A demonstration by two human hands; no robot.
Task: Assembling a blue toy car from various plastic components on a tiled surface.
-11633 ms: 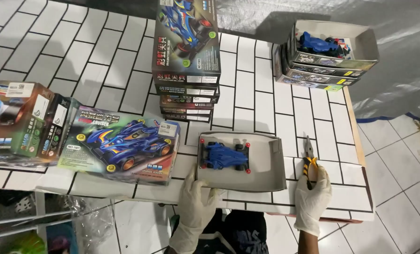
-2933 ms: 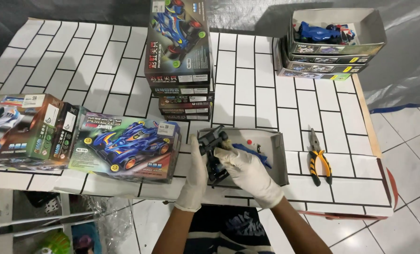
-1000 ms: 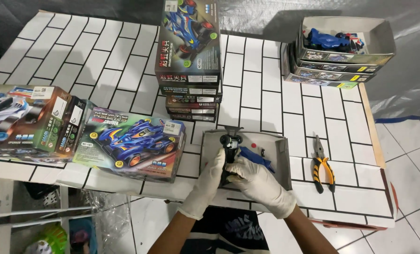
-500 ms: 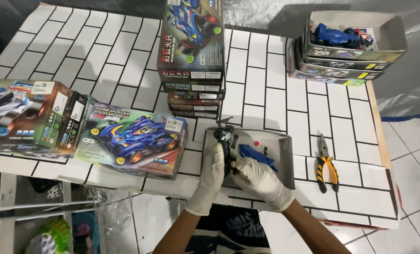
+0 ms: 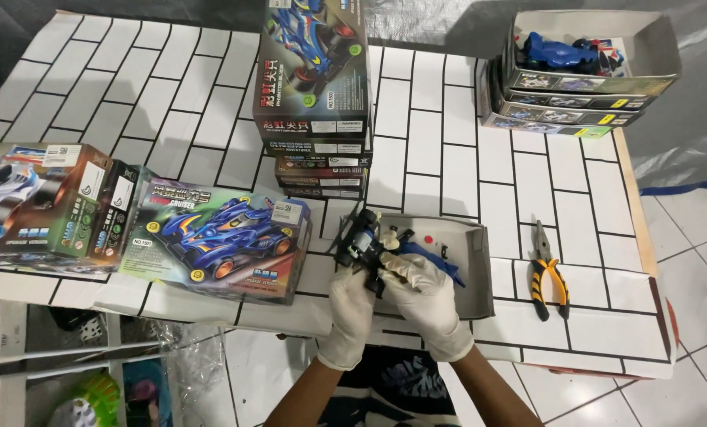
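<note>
Both my hands wear white gloves and hold a small black toy car chassis (image 5: 363,245) with wheels over the left end of an open grey box tray (image 5: 472,237). My left hand (image 5: 349,308) grips it from below on the left, and my right hand (image 5: 424,300) pinches it from the right. A blue car body shell (image 5: 435,258) lies in the tray beside my right hand, along with a few small loose parts.
Yellow-handled pliers (image 5: 545,273) lie right of the tray. A stack of toy car boxes (image 5: 314,95) stands behind it. A flat blue car box (image 5: 219,245) and another box (image 5: 45,202) lie to the left. Open trays with a blue car (image 5: 583,71) sit far right.
The blue body shell has come off the car and now lies in the tray. Both hands lifted the black chassis to the tray's left end and keep turning it.
</note>
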